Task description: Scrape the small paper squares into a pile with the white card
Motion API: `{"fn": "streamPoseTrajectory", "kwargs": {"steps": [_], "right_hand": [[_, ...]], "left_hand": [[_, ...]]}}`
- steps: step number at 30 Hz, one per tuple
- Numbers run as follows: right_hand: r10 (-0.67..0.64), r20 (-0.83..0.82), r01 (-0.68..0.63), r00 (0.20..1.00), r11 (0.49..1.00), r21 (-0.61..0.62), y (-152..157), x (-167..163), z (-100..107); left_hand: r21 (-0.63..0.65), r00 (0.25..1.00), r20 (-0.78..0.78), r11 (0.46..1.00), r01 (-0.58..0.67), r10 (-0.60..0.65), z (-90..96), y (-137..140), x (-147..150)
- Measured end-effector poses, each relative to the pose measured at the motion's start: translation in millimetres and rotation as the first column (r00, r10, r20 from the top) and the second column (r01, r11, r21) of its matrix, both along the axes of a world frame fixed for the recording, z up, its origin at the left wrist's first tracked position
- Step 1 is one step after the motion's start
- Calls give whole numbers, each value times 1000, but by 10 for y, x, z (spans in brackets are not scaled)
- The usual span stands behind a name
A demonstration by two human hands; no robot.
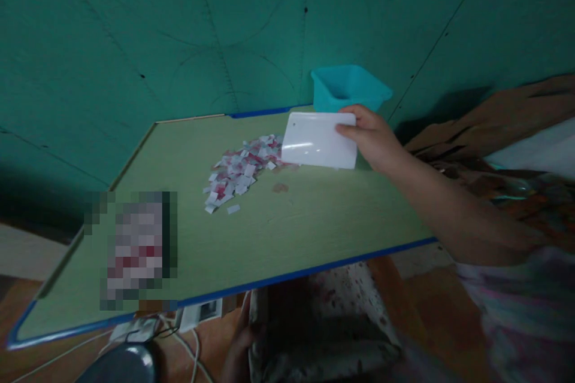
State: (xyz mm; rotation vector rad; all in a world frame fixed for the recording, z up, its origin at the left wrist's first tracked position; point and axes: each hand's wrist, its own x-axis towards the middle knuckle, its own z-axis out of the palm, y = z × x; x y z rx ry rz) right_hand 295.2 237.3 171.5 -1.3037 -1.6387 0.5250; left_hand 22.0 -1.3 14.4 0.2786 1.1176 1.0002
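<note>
My right hand (pixel 371 137) grips the right edge of a white plastic scraper (pixel 318 140), thumb on its face. This flat sheet has a small hole near one corner and is held just above the tabletop. At its left edge lies a heap of small white and red paper pieces (pixel 236 173), partly hidden by the scraper. Below the table's front edge, my left hand (pixel 242 344) is closed at the left rim of an open, speckled container (pixel 354 293) with a dark inside. The left fingers are dim and partly cut off.
A turquoise plastic basin (pixel 350 87) stands at the back of the green table (pixel 193 251), against the green wall. A blurred-out item (pixel 137 245) lies at the left. Cables (pixel 184 341) and a dark round object (pixel 123 365) are below. Cardboard (pixel 507 111) leans at the right.
</note>
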Motion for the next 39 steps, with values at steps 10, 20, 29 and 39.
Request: {"fn": "streamPoseTrajectory", "kwargs": {"steps": [10,20,29,39], "right_hand": [[33,-69,-44,997,986,-160,-76,-9,-262],[-88,-60,83,994,993,-79,-18,102,-235],[-134,0,134,991,990,-45,-22,113,-236],[-92,-38,88,995,992,-92,-73,79,-189]], "left_hand": [[-105,972,-235,994,-35,10,-492,134,-292],[-115,973,-227,991,-64,37,-267,112,-307],[-206,971,-221,977,51,-97,-462,212,-491],[-90,937,-349,995,-39,5,-309,124,-316]]}}
